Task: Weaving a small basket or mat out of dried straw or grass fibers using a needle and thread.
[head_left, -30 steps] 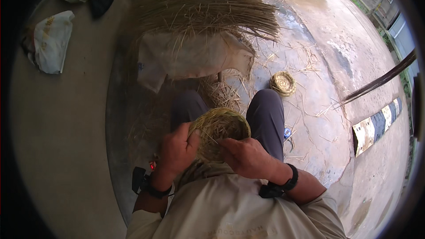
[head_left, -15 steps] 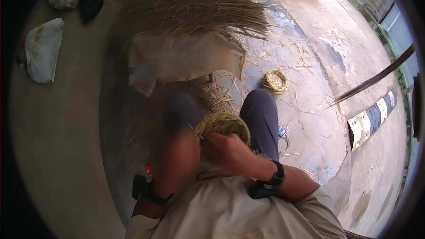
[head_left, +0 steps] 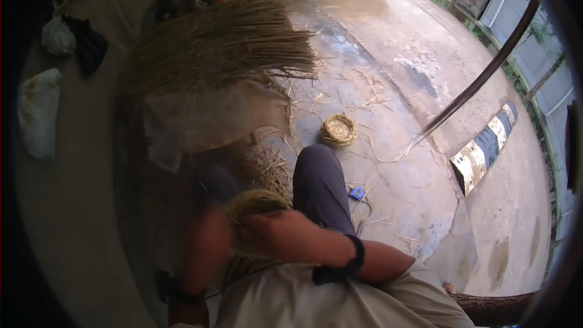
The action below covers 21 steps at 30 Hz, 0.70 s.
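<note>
Basket (head_left: 257, 200) partly hidden behind right grip (head_left: 262, 229); left grip (head_left: 209, 231), blurred, left of basket. Hold of either: can't tell. Since earlier, right grip shifted from basket's right side across its front.

Person's got on a loose beige shirt (head_left: 316, 297) with a short right sleeve (head_left: 419, 291), dark greyish trousers (head_left: 319, 185), plus a black right wrist strap (head_left: 356, 254) with a chunky dark block (head_left: 330, 275) and a kinda blurry black left wristband (head_left: 185, 295).
</note>
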Each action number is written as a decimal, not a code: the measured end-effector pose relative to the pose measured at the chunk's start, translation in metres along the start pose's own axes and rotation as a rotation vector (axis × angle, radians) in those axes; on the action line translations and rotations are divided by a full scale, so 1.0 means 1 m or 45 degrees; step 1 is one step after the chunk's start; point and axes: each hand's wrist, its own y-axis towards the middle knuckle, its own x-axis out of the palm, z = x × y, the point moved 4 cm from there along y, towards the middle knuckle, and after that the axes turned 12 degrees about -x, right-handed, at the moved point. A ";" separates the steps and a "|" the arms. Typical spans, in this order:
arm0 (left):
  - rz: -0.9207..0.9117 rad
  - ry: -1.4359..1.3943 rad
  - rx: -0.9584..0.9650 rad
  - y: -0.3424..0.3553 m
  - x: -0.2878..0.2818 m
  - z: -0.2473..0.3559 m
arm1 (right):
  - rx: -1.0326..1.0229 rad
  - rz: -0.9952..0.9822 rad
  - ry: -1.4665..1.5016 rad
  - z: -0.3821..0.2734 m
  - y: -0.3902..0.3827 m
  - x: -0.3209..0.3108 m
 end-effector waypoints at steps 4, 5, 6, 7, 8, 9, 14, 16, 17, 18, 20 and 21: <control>-0.135 -0.101 -0.037 0.008 -0.018 -0.010 | -0.151 0.323 -0.368 -0.004 -0.010 -0.051; -0.182 -0.139 -0.001 0.006 -0.018 -0.008 | -0.078 0.286 -0.341 0.005 -0.015 -0.043; -0.180 -0.125 0.004 0.003 -0.018 -0.009 | -0.019 0.255 -0.331 0.011 -0.018 -0.037; -0.178 -0.112 0.009 0.000 -0.015 -0.012 | 0.144 0.102 -0.179 0.019 -0.023 -0.027; -0.177 -0.097 0.016 -0.002 -0.012 -0.014 | 0.304 -0.053 -0.027 0.025 -0.029 -0.015; -0.164 -0.123 -0.030 -0.005 -0.002 -0.021 | 0.475 -0.219 0.129 0.032 -0.041 -0.001; -0.018 -0.109 -0.164 -0.023 0.041 -0.047 | 0.222 -0.177 0.074 0.045 -0.057 0.013; 0.024 -0.161 -0.125 -0.027 0.043 -0.044 | 0.240 -0.244 0.068 0.046 -0.054 0.012; 0.046 -0.187 -0.106 -0.028 0.043 -0.044 | 0.282 -0.306 0.054 0.046 -0.051 0.011; 0.036 -0.200 -0.098 -0.028 0.042 -0.043 | 0.318 -0.365 0.042 0.045 -0.049 0.011; 0.013 -0.226 -0.081 -0.026 0.040 -0.042 | 0.316 -0.281 0.050 0.042 -0.049 0.006; 0.003 -0.216 -0.092 -0.024 0.037 -0.042 | 0.312 -0.232 0.054 0.043 -0.048 0.004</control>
